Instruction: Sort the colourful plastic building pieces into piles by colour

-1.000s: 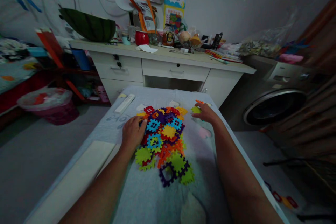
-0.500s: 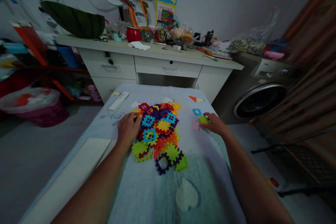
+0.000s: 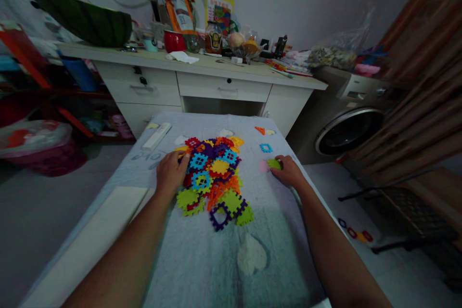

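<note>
A heap of colourful plastic interlocking tiles (image 3: 216, 178) with toothed edges lies on the cloth-covered table (image 3: 202, 260). My left hand (image 3: 171, 173) rests against the heap's left side, thumb apart from the fingers, some fingertips hidden by the tiles. Off to the right, my right hand (image 3: 289, 171) has its fingers and thumb around a lime green tile (image 3: 275, 163), low at the cloth. Just beyond that hand lie a blue square frame tile (image 3: 266, 147) and an orange triangular piece (image 3: 260, 130). At the heap's near edge sits a purple frame tile (image 3: 219, 216).
A white remote-like bar (image 3: 157, 136) lies at the table's far left, and a long white board (image 3: 108, 221) along its left edge. Behind stand a cluttered white desk (image 3: 151, 82) and a washing machine (image 3: 346, 120). Several tiles (image 3: 355, 234) are on the floor at right.
The view has shifted slightly to the right, showing more tiles on the floor. My right hand has settled closer around the lime green tile; my left hand stays beside the heap.
</note>
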`<state>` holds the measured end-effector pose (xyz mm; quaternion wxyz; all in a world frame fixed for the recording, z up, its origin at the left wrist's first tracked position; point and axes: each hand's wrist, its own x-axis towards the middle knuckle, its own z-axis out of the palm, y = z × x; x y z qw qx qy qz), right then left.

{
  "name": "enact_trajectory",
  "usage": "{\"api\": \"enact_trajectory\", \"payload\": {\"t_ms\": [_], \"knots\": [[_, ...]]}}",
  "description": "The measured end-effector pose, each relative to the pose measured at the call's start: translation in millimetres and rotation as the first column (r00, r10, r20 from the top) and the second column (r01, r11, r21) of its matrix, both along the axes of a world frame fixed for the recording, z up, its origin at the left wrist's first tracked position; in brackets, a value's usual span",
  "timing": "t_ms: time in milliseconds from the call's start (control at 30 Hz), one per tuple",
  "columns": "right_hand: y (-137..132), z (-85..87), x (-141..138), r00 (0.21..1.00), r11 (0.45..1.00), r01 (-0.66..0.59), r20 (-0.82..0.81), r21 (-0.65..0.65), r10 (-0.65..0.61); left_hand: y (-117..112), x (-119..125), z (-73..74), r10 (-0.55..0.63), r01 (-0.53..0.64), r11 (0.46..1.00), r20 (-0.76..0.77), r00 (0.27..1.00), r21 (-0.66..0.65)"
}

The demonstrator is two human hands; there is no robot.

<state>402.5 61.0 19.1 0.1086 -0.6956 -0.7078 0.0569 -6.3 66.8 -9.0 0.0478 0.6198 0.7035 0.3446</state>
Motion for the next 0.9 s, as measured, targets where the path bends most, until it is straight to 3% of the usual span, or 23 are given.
{"api": "enact_trajectory", "payload": {"t_ms": [133, 367, 533, 767, 900], "knots": [[0, -0.7, 1, 1.000, 1.000, 0.001, 0.008, -0.020, -0.001, 0, 0, -0.2, 0.002, -0.002, 1.000, -0.001, 1.000, -0.010], [0, -4.9, 2, 0.999, 0.998, 0.028, 0.028, 0.062, -0.030, -1, 0, 1.7, -0.010, 0.010, 1.000, 0.012, 1.000, -0.007], [13, 4.4, -9, 0.995, 0.992, 0.071, 0.061, 0.104, -0.078, -1, -1, 1.6, -0.021, 0.021, 1.000, 0.018, 1.000, -0.012], [49, 9.0, -44, 0.992, 0.991, 0.055, 0.116, -0.123, -0.040, 1, -3, -3.7, -0.025, 0.024, 1.000, 0.041, 0.999, 0.014], [60, 4.1, -49, 0.994, 0.992, 0.063, 0.096, -0.113, -0.052, 2, -4, -5.6, -0.024, 0.023, 0.999, 0.052, 0.998, 0.022]]}}
